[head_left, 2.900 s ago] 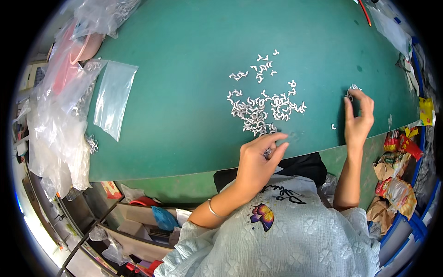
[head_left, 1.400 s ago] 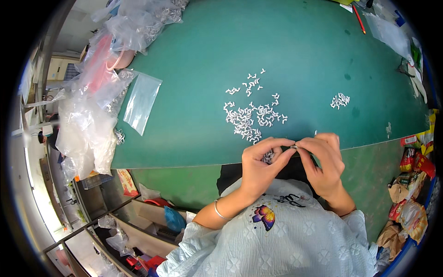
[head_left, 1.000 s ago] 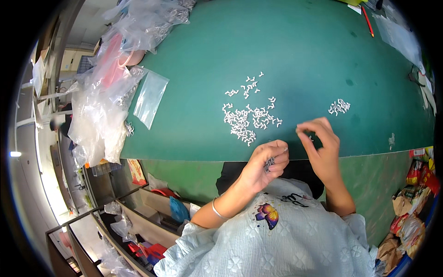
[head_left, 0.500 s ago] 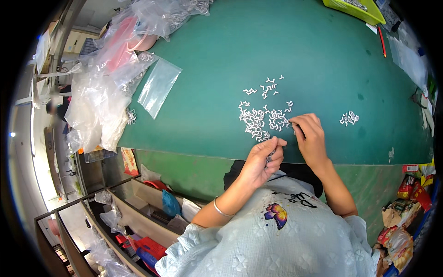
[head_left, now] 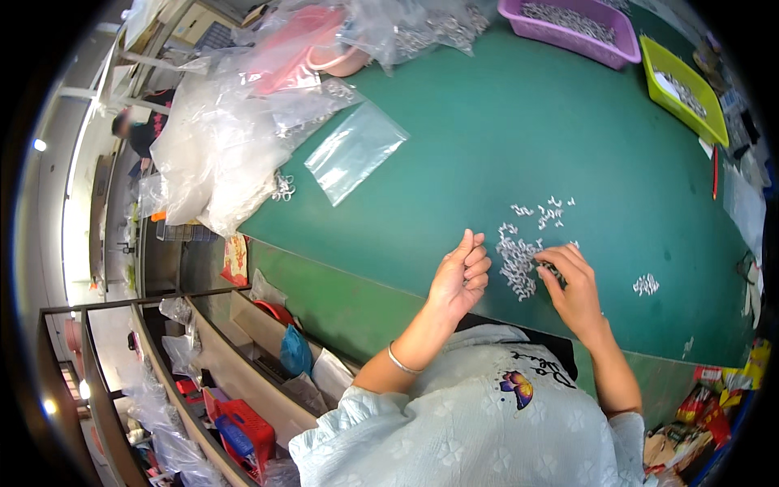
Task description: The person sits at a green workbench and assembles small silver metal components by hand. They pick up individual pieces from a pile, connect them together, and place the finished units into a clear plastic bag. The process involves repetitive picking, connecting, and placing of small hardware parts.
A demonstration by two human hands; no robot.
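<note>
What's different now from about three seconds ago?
The right hand has left the small pile and moved left to the big pile. The left hand has drawn left, away from the big pile. The view has turned, bringing a purple tray into sight. The clear bag still lies flat.

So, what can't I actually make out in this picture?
All in the head camera's view:
Left hand: its own curl hides most of whatever lies inside.
Large heap of silvery pieces: partly covered by the right hand.
Right hand's grip: too small to tell whether it pinches a piece.
Small heap: pieces too tiny to count.
Purple basket: cut off by the top edge.
</note>
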